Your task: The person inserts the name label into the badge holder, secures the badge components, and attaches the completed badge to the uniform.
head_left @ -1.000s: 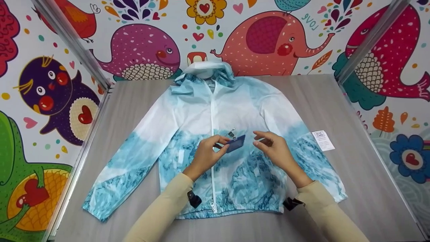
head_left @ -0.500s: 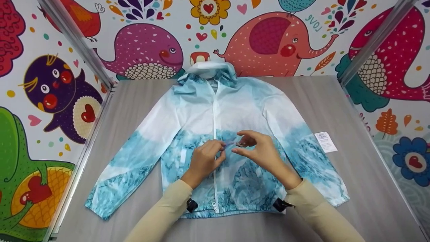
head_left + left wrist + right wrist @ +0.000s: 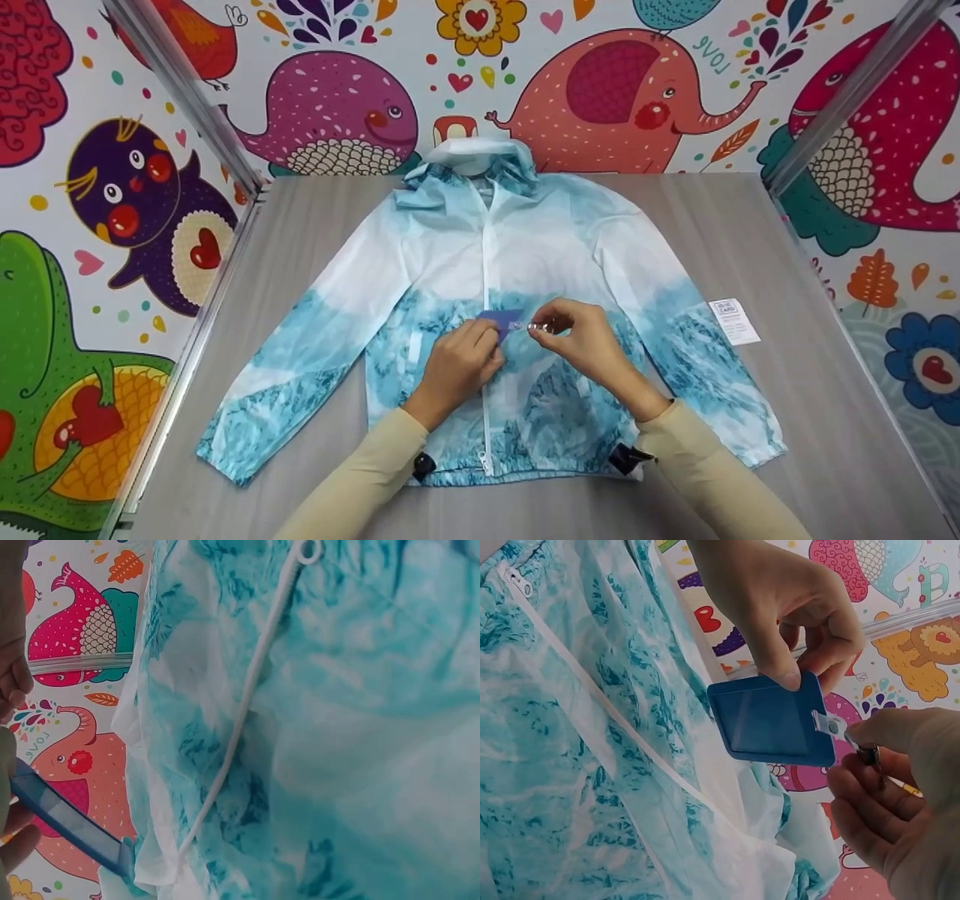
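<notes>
In the last second, what has changed for you is mostly the right hand [image 3: 577,334]: one second ago it stood apart from the badge holder [image 3: 769,724] with its fingers spread, and now its thumb and fingertips pinch the small metal clip [image 3: 868,755], which hung free then. The blue holder, seen almost from its edge half a second ago, now shows its flat face again. In my judgement, this means you have control of both ends, so the clip can be worked while the frame is kept steady. Your left hand [image 3: 461,360] is nearly closed, with the thumb pressed on the frame near one corner, beside the clear strap [image 3: 832,725]. The gap between your right thumb and index finger is narrow, and the other fingers are curved loosely below the clip. The holder is between your two hands, and it seems to be in the air above the jacket [image 3: 450,259], near the zip [image 3: 486,262].
</notes>
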